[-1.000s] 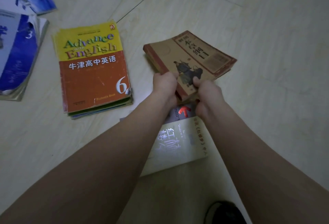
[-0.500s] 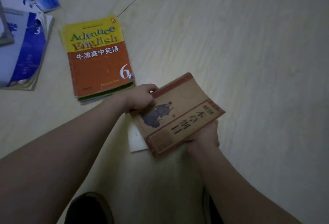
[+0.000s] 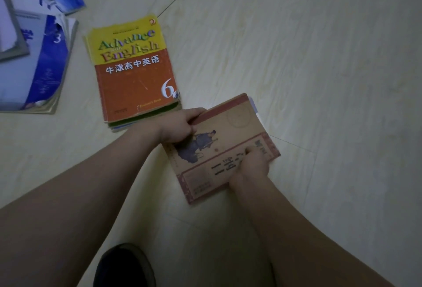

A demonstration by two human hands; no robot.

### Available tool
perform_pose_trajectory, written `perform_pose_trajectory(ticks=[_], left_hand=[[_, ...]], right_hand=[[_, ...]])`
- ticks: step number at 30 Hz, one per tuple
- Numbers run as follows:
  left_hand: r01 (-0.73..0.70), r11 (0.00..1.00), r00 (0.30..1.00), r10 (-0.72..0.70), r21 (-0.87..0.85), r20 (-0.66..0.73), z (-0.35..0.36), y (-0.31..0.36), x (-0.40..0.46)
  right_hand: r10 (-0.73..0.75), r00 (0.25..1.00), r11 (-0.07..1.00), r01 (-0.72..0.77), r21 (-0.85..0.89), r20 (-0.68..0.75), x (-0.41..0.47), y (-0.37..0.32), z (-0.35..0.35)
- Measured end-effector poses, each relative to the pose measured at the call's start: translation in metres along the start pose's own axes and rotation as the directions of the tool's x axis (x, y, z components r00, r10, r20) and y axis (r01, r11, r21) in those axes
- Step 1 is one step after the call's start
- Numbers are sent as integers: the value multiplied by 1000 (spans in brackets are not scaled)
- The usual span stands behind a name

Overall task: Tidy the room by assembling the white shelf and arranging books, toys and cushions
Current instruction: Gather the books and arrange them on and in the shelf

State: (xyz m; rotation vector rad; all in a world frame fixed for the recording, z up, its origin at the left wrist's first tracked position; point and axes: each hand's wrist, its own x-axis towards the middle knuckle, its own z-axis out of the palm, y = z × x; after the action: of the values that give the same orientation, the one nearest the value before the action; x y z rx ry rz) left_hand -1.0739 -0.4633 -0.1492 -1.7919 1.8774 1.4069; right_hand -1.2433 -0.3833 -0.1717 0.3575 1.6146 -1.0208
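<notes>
At the upper left, the blue-and-white books point(image 3: 34, 63) are cut by the frame edge. A white book point(image 3: 257, 110) hides almost wholly beneath the brown book point(image 3: 228, 140). A dark shoe point(image 3: 123, 266) is cropped at the bottom.

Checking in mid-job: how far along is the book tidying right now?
Early. Done: one neat stack topped by the yellow-and-orange English textbook. In hand: the left hand and right hand both grip the brown book, low over the floor with white pages showing beneath. Left: the blue books lie loose at top left; no shelf, toys or cushions are in view.
</notes>
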Motion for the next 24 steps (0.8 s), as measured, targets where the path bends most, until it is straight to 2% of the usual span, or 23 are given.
perform_pose_trajectory(ticks=[2, 4, 6, 9, 12, 14, 17, 20, 24], left_hand=[[-24, 996, 986, 38, 83, -165, 9, -6, 4], [-26, 994, 966, 51, 102, -254, 15, -7, 9], [-3, 1000, 967, 0, -11, -254, 22, -4, 11], [86, 992, 962, -107, -94, -249, 30, 5, 9], [195, 967, 957, -224, -166, -184, 35, 11, 4], [259, 928, 943, -303, -269, -138, 38, 10, -1], [335, 806, 915, -402, -488, -36, 40, 11, -10], [366, 757, 903, -430, -542, 9, 37, 16, -16], [313, 861, 911, -392, -401, -128, 33, 17, -21]], right_hand=[[-97, 995, 995, 97, 19, 8, 4, -8, 6], [-120, 993, 993, 120, 7, 24, 9, -7, 12], [-102, 995, 987, 101, -124, 5, 4, 6, 17], [-140, 984, 934, 94, -344, -111, 0, 24, 15], [-167, 972, 917, 93, -388, -163, 4, 21, 5], [-131, 987, 922, 87, -377, -93, 8, 15, -7], [-83, 995, 900, 98, -424, 54, 10, 0, -22], [-14, 985, 896, 88, -435, 170, 16, -10, -27], [37, 973, 897, 68, -438, 226, 17, -11, -22]])
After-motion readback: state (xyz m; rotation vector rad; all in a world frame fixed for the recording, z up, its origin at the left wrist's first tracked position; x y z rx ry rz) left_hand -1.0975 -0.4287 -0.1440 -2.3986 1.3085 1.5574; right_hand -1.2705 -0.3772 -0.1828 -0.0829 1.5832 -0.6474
